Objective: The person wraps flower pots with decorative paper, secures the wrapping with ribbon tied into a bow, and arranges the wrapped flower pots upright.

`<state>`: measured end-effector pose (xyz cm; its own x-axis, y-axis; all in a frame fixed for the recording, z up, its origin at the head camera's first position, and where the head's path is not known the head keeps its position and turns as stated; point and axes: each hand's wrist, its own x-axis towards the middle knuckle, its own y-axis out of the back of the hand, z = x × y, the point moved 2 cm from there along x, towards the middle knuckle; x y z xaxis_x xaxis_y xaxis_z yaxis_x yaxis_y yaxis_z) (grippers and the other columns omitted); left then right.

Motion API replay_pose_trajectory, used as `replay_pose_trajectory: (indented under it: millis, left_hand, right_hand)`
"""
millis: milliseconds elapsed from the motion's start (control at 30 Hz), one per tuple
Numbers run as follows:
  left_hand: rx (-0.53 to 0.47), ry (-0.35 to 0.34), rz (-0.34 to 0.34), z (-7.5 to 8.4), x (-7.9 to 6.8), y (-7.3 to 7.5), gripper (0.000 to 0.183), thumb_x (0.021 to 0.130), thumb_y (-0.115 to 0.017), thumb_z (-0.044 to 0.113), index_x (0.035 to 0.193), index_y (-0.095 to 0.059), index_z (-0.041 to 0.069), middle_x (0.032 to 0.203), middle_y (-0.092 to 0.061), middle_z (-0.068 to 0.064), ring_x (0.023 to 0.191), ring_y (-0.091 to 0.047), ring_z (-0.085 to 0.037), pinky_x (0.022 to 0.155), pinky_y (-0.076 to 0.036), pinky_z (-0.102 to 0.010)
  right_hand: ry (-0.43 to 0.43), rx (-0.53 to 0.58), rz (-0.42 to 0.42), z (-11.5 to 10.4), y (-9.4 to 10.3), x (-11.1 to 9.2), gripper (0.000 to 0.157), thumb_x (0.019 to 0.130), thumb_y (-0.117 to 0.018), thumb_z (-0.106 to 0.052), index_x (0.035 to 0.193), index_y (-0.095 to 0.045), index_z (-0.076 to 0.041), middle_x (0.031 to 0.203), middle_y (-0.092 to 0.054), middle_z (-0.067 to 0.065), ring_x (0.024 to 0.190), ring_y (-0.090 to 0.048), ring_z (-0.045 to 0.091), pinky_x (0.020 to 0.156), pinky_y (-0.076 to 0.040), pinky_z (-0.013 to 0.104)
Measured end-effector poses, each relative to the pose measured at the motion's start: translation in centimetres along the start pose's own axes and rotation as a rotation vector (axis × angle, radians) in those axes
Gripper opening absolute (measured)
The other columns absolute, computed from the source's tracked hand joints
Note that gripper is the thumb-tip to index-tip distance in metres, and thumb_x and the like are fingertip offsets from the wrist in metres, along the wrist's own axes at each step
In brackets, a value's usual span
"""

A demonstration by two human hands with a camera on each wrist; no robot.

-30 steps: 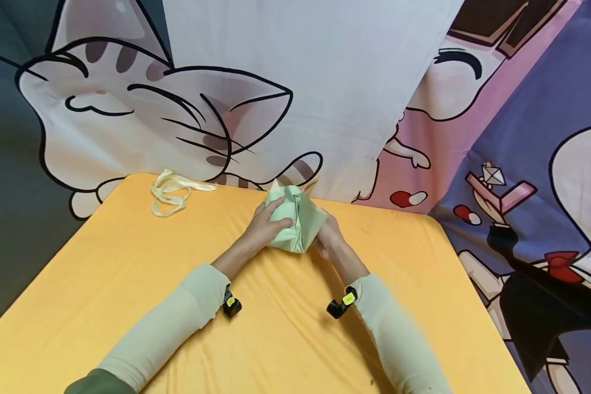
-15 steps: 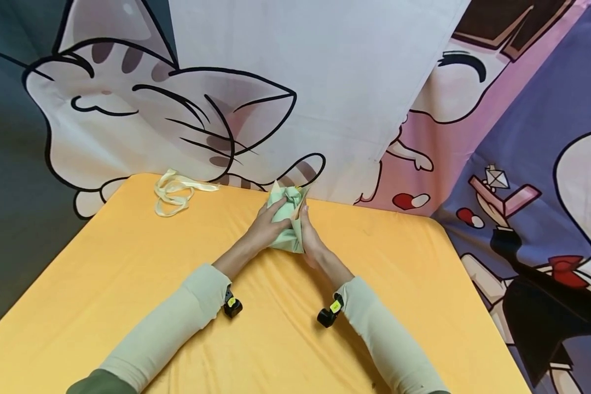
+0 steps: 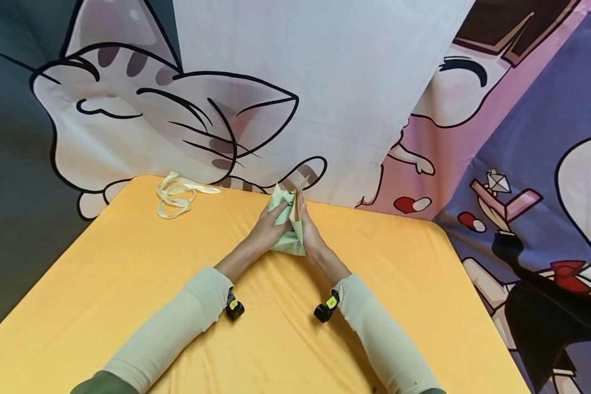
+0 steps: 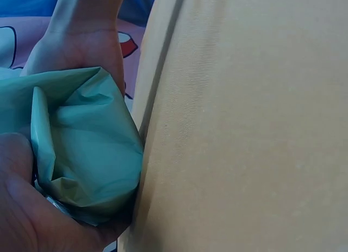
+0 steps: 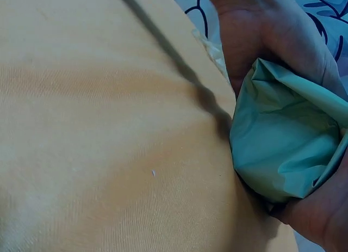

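Upright near the table's back edge stands a bundle in light green wrapping paper (image 3: 289,242), creased and folded at its near end. Its paper edges stick up at the top, with a small yellow bit showing between them. My left hand (image 3: 267,230) grips the left side, thumb across the front. On the right side, my right hand (image 3: 313,238) holds the paper, fingers pointing up along it. The left wrist view shows the bundle's folded green end (image 4: 95,148) between both hands. Paper hides part of the fingers, and what it wraps is mostly hidden.
A loose cream ribbon (image 3: 174,194) lies looped at the table's back left corner. Yellow cloth (image 3: 256,328) covers the table. Behind it hangs a printed cartoon curtain (image 3: 354,82), close to the back edge.
My right hand has moved left and inward, folding the right paper flap from a wide spread to close against the bundle. The left hand keeps its grip. The view has shifted slightly.
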<state>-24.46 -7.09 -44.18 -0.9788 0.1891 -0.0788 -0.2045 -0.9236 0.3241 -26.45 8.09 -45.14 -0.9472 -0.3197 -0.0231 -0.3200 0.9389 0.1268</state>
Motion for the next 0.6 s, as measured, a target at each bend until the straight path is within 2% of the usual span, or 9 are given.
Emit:
replay_pose_trajectory:
  millis: [133, 267, 333, 400, 467, 533, 600]
  left_hand:
    - [-0.006, 0.021, -0.025, 0.1, -0.1, 0.1, 0.072, 0.116, -0.043, 0.053, 0.182, -0.020, 0.036, 0.191, 0.013, -0.016, 0.177, 0.002, -0.049, 0.138, -0.009, -0.078]
    - [-0.110, 0.096, -0.067, 0.4, -0.2, 0.3, 0.082, 0.113, -0.024, 0.076, 0.183, -0.006, 0.035, 0.191, 0.021, -0.005, 0.177, 0.016, -0.040, 0.138, 0.008, -0.076]
    - [-0.168, 0.120, -0.085, 0.5, -0.3, 0.5, 0.085, 0.112, -0.019, 0.080, 0.182, 0.003, 0.036, 0.189, 0.027, -0.003, 0.176, 0.024, -0.037, 0.137, 0.015, -0.075]
    - [-0.191, 0.112, -0.103, 0.4, -0.3, 0.5, 0.082, 0.114, -0.023, 0.069, 0.180, 0.014, 0.038, 0.188, 0.031, -0.004, 0.174, 0.029, -0.033, 0.136, 0.018, -0.074]
    - [-0.198, 0.087, -0.114, 0.1, -0.2, 0.5, 0.081, 0.115, -0.032, 0.053, 0.178, 0.017, 0.042, 0.186, 0.034, -0.006, 0.173, 0.033, -0.031, 0.136, 0.019, -0.073]
    - [-0.177, 0.062, -0.108, -0.2, -0.1, 0.6, 0.090, 0.112, -0.042, 0.041, 0.178, 0.018, 0.042, 0.187, 0.033, -0.007, 0.174, 0.031, -0.032, 0.136, 0.017, -0.074]
    - [-0.155, 0.037, -0.092, -0.6, 0.1, 0.6, 0.098, 0.108, -0.052, 0.037, 0.179, 0.015, 0.040, 0.188, 0.030, -0.009, 0.175, 0.028, -0.034, 0.137, 0.014, -0.074]
  right_hand:
    - [-0.010, 0.003, 0.004, 0.0, 0.0, 0.1, 0.062, 0.121, -0.009, -0.062, 0.180, 0.003, -0.048, 0.191, 0.016, -0.007, 0.177, 0.022, 0.028, 0.138, 0.012, 0.075]
    - [-0.024, -0.003, 0.011, -0.1, -0.1, 0.1, 0.064, 0.120, -0.011, -0.064, 0.180, 0.002, -0.047, 0.192, 0.016, -0.005, 0.177, 0.021, 0.030, 0.137, 0.012, 0.076]
    - [-0.035, -0.005, 0.012, -0.1, -0.1, 0.0, 0.066, 0.119, -0.012, -0.067, 0.180, 0.003, -0.047, 0.191, 0.015, -0.006, 0.177, 0.019, 0.031, 0.137, 0.010, 0.076]
    - [-0.047, -0.002, 0.011, -0.1, -0.1, 0.0, 0.066, 0.119, -0.013, -0.068, 0.180, 0.003, -0.049, 0.191, 0.014, -0.006, 0.177, 0.018, 0.031, 0.138, 0.007, 0.075]
    - [-0.054, 0.009, 0.006, -0.1, -0.1, 0.0, 0.066, 0.118, -0.015, -0.070, 0.179, 0.003, -0.051, 0.191, 0.014, -0.007, 0.178, 0.016, 0.030, 0.139, 0.005, 0.074]
    - [-0.058, 0.023, -0.004, -0.1, -0.1, 0.1, 0.066, 0.118, -0.016, -0.072, 0.178, 0.004, -0.054, 0.191, 0.013, -0.007, 0.178, 0.011, 0.031, 0.140, 0.001, 0.073]
    - [-0.054, 0.025, -0.016, -0.1, -0.1, 0.2, 0.068, 0.116, -0.018, -0.075, 0.178, 0.005, -0.055, 0.191, 0.013, -0.008, 0.178, 0.010, 0.031, 0.141, -0.001, 0.072]
